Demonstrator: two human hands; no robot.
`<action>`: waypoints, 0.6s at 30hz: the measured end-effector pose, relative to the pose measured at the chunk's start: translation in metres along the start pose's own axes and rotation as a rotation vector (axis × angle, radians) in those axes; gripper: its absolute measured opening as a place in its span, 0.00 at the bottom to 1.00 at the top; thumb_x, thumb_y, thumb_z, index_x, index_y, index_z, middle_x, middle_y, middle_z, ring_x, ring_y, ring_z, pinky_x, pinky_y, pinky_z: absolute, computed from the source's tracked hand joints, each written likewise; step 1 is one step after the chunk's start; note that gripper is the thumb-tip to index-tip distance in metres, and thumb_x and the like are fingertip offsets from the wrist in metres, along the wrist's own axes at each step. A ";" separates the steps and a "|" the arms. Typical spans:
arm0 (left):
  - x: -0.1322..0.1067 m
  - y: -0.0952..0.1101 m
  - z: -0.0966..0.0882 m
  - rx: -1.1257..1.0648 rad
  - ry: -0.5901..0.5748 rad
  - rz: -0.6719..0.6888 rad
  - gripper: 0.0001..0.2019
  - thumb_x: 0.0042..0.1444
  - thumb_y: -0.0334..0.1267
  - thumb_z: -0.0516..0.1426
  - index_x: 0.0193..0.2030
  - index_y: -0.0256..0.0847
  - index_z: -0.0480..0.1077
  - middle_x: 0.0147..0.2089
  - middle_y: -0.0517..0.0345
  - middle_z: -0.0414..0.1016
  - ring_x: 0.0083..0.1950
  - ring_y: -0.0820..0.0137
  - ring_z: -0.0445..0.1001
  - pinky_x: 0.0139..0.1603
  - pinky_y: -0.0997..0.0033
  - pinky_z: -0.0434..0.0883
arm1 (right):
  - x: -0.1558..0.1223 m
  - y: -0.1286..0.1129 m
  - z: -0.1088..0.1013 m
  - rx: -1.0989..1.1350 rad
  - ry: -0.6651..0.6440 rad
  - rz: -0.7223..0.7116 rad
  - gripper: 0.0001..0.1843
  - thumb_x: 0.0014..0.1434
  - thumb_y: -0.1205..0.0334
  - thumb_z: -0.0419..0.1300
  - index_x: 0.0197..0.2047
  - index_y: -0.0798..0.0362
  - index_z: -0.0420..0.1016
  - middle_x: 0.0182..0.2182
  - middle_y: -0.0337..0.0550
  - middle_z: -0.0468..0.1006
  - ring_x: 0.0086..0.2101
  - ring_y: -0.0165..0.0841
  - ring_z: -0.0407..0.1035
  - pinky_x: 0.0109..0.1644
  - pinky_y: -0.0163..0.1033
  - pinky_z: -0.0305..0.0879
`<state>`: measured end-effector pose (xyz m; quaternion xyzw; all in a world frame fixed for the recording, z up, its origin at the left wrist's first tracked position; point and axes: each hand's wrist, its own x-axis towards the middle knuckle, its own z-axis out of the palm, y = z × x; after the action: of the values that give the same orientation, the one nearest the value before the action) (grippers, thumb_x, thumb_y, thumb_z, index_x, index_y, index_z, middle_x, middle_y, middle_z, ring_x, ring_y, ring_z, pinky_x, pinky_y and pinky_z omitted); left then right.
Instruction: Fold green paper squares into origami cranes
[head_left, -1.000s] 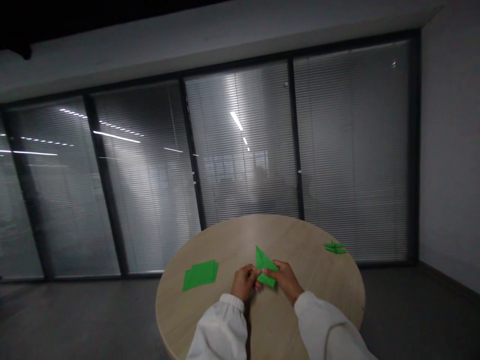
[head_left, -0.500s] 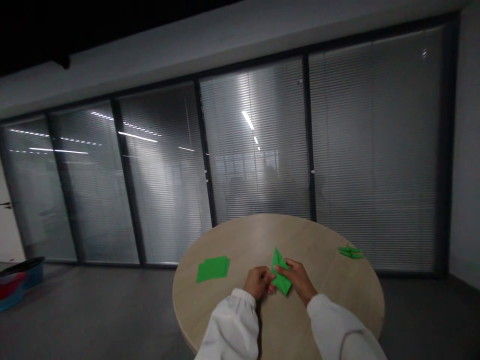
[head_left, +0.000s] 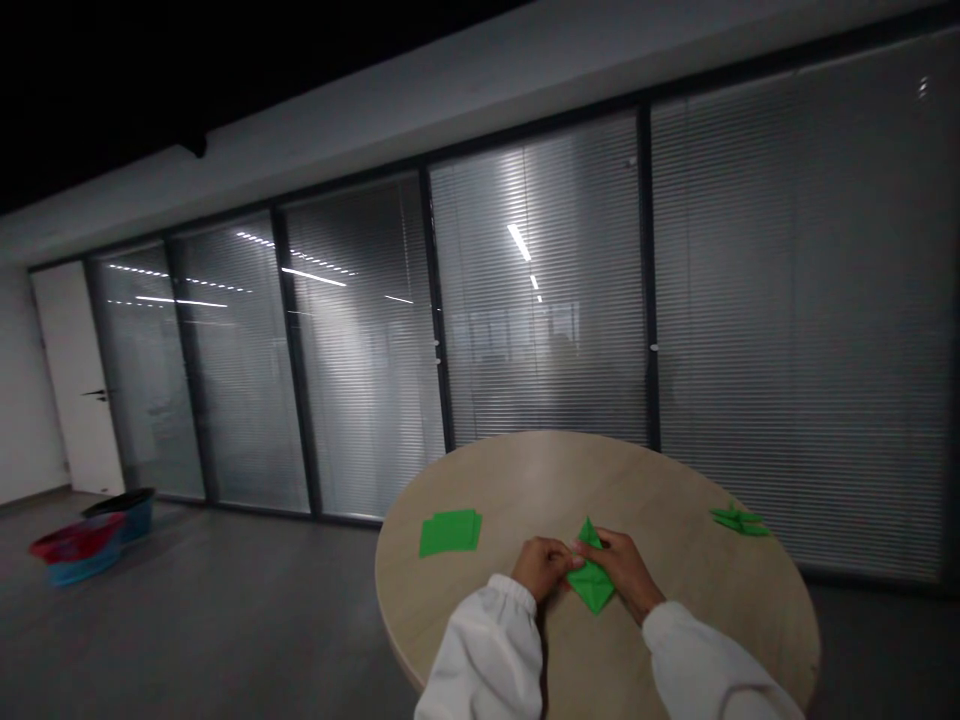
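A folded green paper piece [head_left: 591, 578] rests low over the round wooden table [head_left: 540, 480], pinched from both sides. My left hand [head_left: 541, 568] grips its left edge with the fingers closed. My right hand [head_left: 626, 572] holds its right side, fingers curled over the paper. Both arms wear white sleeves. A small stack of flat green paper sheets [head_left: 450, 531] lies to the left of my hands. A finished green folded figure [head_left: 739, 520] sits near the table's right edge.
Behind the table runs a glass wall with shut blinds [head_left: 540, 300] and dark frames. A white door [head_left: 79, 400] stands at the far left. Red and blue bins [head_left: 90, 545] sit on the grey floor at the left.
The view has swung left, bringing the door and bins into sight. The green piece has been lowered and flattened toward the table between my hands.
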<state>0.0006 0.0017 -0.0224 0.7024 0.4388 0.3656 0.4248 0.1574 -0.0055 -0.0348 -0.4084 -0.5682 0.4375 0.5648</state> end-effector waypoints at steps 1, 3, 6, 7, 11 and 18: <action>0.000 0.000 0.000 -0.007 0.004 0.000 0.27 0.35 0.61 0.60 0.25 0.33 0.74 0.19 0.61 0.68 0.23 0.72 0.67 0.27 0.72 0.65 | -0.001 0.000 0.000 -0.002 -0.003 0.005 0.17 0.41 0.50 0.67 0.22 0.56 0.69 0.17 0.33 0.67 0.20 0.28 0.60 0.23 0.32 0.54; -0.001 0.000 -0.001 -0.002 0.002 0.013 0.28 0.36 0.62 0.59 0.25 0.32 0.74 0.19 0.61 0.67 0.22 0.72 0.66 0.25 0.73 0.64 | -0.001 -0.001 0.000 0.010 0.001 0.014 0.17 0.42 0.50 0.66 0.24 0.55 0.70 0.17 0.33 0.67 0.20 0.28 0.60 0.23 0.32 0.54; -0.003 0.001 -0.002 0.075 -0.001 0.049 0.27 0.37 0.61 0.60 0.24 0.32 0.75 0.18 0.61 0.66 0.22 0.74 0.64 0.24 0.75 0.62 | 0.000 0.000 -0.002 0.052 0.035 -0.009 0.17 0.44 0.49 0.65 0.24 0.55 0.70 0.18 0.33 0.66 0.20 0.28 0.59 0.23 0.32 0.53; -0.003 0.001 -0.002 0.094 -0.006 0.051 0.27 0.37 0.60 0.60 0.25 0.32 0.75 0.18 0.61 0.66 0.21 0.74 0.64 0.24 0.75 0.61 | 0.000 0.000 -0.003 0.063 0.048 -0.017 0.17 0.44 0.49 0.65 0.24 0.55 0.69 0.18 0.33 0.66 0.20 0.27 0.58 0.23 0.32 0.53; -0.002 0.001 -0.001 0.078 -0.028 0.030 0.27 0.37 0.61 0.59 0.26 0.33 0.75 0.19 0.62 0.66 0.22 0.75 0.62 0.24 0.75 0.60 | 0.000 -0.003 -0.002 0.053 0.075 -0.031 0.18 0.42 0.50 0.66 0.20 0.55 0.67 0.16 0.31 0.63 0.20 0.26 0.56 0.23 0.32 0.52; -0.001 0.006 -0.004 0.089 0.016 0.108 0.27 0.41 0.61 0.57 0.23 0.32 0.73 0.19 0.64 0.60 0.23 0.76 0.56 0.25 0.75 0.55 | -0.003 -0.012 0.005 0.028 -0.009 -0.065 0.21 0.43 0.44 0.64 0.21 0.55 0.70 0.18 0.34 0.67 0.23 0.29 0.59 0.27 0.33 0.54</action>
<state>-0.0015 0.0008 -0.0152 0.7402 0.4195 0.3735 0.3696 0.1533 -0.0122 -0.0241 -0.3800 -0.5774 0.4286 0.5819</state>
